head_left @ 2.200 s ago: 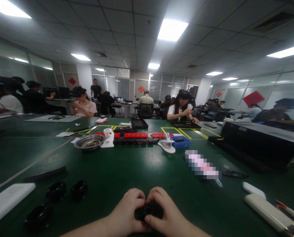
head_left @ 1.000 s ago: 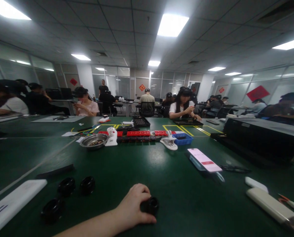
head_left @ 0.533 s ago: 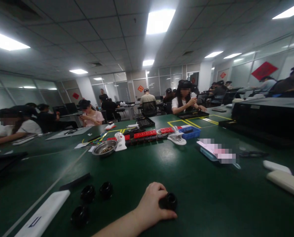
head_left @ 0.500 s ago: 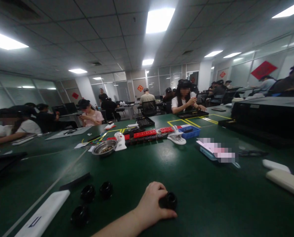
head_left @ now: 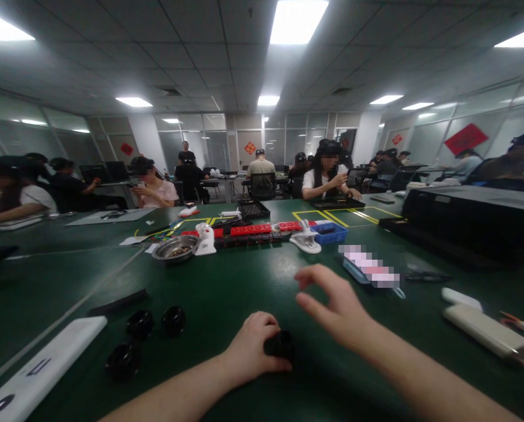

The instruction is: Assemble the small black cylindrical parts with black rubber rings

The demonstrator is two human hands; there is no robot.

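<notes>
My left hand (head_left: 254, 349) is wrapped around a black round part (head_left: 280, 344) on the green table (head_left: 227, 293), thumb on the near side and fingers on the far side. Up and to the right, my right hand (head_left: 332, 302) hovers over the table with its fingers curved apart and nothing in them. Left of my left hand lie three similar black round parts: one (head_left: 173, 320), another (head_left: 139, 324) beside it, and a third (head_left: 122, 360) closer to me. Their exact kind is unclear.
A metal bowl (head_left: 176, 249) of small brass-coloured pieces stands ahead, near red strips (head_left: 251, 229) and a blue tray (head_left: 330, 233). Left is a white long case (head_left: 46, 366); right, a beige bar (head_left: 479, 328) and a black box (head_left: 468, 228). A co-worker (head_left: 326, 173) sits opposite.
My right hand has come into view from the right, raised over the table. My left hand still grips the black part. The camera view has shifted, moving the table's things leftward.
</notes>
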